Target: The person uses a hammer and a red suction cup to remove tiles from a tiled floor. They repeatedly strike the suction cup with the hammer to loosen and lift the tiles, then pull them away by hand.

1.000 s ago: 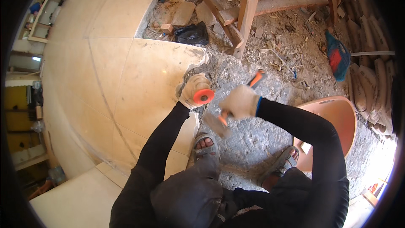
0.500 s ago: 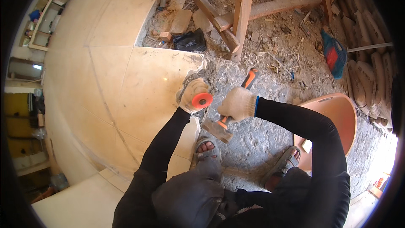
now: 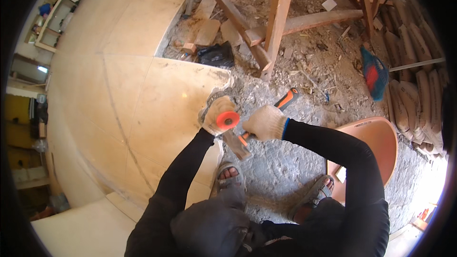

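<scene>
My left hand [image 3: 213,108], in a pale knit glove, is closed round a chisel, seen nearly end-on. Its round orange hand guard [image 3: 228,120] and dark striking end face up; its blade is hidden beneath. It stands at the broken edge of the cream floor tiles [image 3: 176,83]. My right hand [image 3: 265,123], gloved too, grips a club hammer [image 3: 237,145] by its black and orange handle. The hammer's blocky metal head hangs just below the guard, apart from the struck end. Bare grey rough floor [image 3: 281,154] lies under the hammer.
An orange-pink tub [image 3: 381,138] with a white tile piece stands right of my sandalled feet. Ahead are wooden props [image 3: 278,19], rubble, and a black plastic bag [image 3: 215,54]. A blue-red bag [image 3: 373,74] and stacked sacks [image 3: 404,100] lie at the right.
The hammer and my right hand have moved slightly left, bringing the head nearer the chisel. My left hand keeps its place on the chisel. The view has tilted a little.
</scene>
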Demonstrator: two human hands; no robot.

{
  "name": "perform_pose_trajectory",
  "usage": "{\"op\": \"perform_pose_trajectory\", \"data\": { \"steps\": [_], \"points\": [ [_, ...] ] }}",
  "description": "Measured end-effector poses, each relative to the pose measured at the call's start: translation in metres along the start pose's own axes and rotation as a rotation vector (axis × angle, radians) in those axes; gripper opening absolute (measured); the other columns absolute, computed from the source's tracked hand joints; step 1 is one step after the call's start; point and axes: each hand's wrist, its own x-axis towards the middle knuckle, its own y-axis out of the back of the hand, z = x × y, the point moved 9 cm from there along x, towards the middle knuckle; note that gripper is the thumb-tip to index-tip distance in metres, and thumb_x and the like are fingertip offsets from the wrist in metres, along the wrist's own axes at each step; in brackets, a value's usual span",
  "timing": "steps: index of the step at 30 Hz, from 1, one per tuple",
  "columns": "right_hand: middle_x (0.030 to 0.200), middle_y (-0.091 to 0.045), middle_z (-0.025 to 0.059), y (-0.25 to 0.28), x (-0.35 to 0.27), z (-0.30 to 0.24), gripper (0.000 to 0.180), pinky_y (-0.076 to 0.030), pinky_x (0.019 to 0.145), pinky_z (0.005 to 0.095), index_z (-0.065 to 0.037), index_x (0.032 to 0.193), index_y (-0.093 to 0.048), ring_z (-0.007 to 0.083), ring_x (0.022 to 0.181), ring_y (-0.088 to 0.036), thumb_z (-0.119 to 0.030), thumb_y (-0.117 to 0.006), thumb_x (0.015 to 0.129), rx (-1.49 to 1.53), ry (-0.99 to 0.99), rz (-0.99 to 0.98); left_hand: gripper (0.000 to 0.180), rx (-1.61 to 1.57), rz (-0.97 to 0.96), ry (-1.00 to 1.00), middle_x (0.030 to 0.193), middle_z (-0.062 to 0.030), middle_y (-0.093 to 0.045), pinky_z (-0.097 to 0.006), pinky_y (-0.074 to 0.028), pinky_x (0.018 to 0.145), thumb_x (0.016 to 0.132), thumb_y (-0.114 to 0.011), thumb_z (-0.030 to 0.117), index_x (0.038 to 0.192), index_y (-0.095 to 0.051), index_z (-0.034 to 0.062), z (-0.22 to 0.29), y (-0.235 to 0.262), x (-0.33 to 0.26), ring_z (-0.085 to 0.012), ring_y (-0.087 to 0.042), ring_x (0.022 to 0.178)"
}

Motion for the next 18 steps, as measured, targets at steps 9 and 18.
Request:
{"op": "perform_pose_trajectory", "data": {
  "steps": [9, 18],
  "points": [
    [0.076, -0.072, 0.0075, -0.015, -0.005, 0.0, 0.026, -0.057, 0.062, 0.0533, -0.018, 0.094, -0.074, 0.0346, 0.073, -0.075, -0.042, -0.077, 0.086, -0.025, 0.074, 0.003, 0.033, 0.018, 0.009, -0.001, 0.102, -0.0087, -0.069, -0.049, -0.055, 0.103, 0.076, -0.087, 0.013, 0.099, -0.064, 0.0137, 0.005, 0.006, 0.001, -0.0345, -0.069, 0.103],
    [0.085, -0.078, 0.012, 0.002, -0.007, -0.02, 0.026, -0.06, 0.072, 0.0527, -0.014, 0.096, -0.079, 0.0368, 0.082, -0.078, -0.038, -0.077, 0.086, 0.078, 0.079, 0.022, 0.035, 0.076, 0.023, -0.106, 0.1, -0.0087, -0.067, -0.049, -0.055, 0.095, 0.076, -0.085, 0.014, 0.103, -0.062, 0.0149, 0.013, 0.005, 0.004, -0.0365, -0.067, 0.1]
  ]
}}
